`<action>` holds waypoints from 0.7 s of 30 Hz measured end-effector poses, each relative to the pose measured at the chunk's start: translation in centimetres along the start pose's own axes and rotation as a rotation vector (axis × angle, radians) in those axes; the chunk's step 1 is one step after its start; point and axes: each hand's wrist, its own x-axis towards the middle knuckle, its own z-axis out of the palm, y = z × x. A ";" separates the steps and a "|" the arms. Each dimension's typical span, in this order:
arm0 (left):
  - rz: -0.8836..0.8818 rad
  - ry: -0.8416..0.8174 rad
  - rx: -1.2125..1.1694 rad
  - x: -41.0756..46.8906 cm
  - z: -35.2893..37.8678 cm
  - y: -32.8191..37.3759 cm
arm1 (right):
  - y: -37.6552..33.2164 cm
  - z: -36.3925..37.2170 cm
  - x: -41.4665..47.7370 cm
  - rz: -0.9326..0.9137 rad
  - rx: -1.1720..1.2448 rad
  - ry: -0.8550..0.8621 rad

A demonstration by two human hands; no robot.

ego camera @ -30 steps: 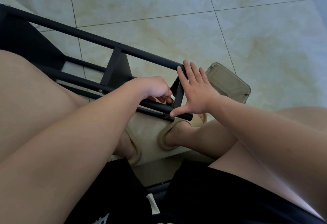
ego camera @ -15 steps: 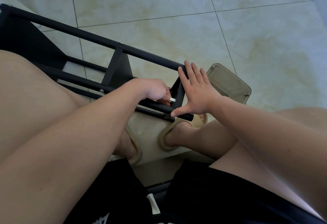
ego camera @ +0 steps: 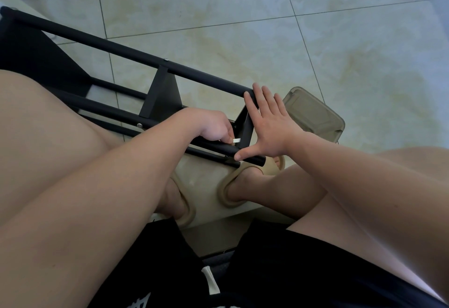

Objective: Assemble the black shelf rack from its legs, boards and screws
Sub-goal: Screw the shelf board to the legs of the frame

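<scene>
Now left hand (ego camera: 213, 125) pinches silver tool (ego camera: 236, 140); right hand (ego camera: 269, 128) flat (fingers straight) against rack (ego camera: 136, 54); shorts print (ego camera: 141, 301) illegible.

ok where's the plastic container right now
In the head view the plastic container sits on the tiled floor, right of centre, just beyond the right hand pressed flat on the black rack.

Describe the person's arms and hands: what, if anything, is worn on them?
The left arm and right arm are bare along all that shows: no sleeves, watch or bracelet. The left hand and right hand wear no gloves.
</scene>
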 end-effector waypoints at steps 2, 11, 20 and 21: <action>0.000 0.021 -0.003 -0.1 -0.1 -0.1 | 0.0 0.0 0.0 -0.002 0.005 0.001; -0.101 0.144 0.105 -1.4 -1.6 0.5 | 0.1 -0.8 0.0 -0.017 0.109 -0.034; -0.173 0.391 0.312 -2.9 -7.3 2.1 | 2.7 -4.6 1.9 0.207 0.594 0.010; -0.153 0.429 0.303 -2.7 -7.7 2.2 | 2.9 -4.7 2.1 0.223 0.584 -0.021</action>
